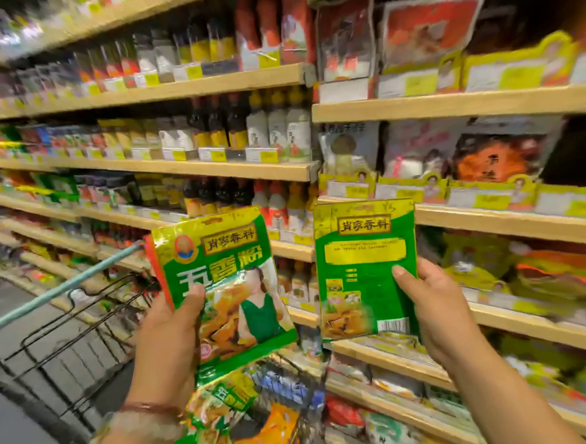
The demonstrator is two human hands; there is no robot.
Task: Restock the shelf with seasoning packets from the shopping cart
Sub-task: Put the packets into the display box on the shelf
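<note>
The black wire shopping cart with its pale teal handle bar stands low at the left, and its basket holds a loose heap of green and orange foil seasoning packets; blur keeps their number from being told. Above the cart two glossy green and yellow rectangular seasoning packets are held up, both upright with the long axis vertical and the printed top edge uppermost. The left hand grips the front-facing packet by its lower left edge, thumb curled over the face; this packet leans a little to the left, and an orange edge behind it may be a further packet, though that cannot be told. The right hand, apart from the other and further from the cart, pinches the back-facing packet, barcode low, thumb on its right side. To the right of the cart and behind both packets rise the pale wooden shelves, several tiers packed with dark sauce bottles and flat pouches, behind yellow price tags.
</note>
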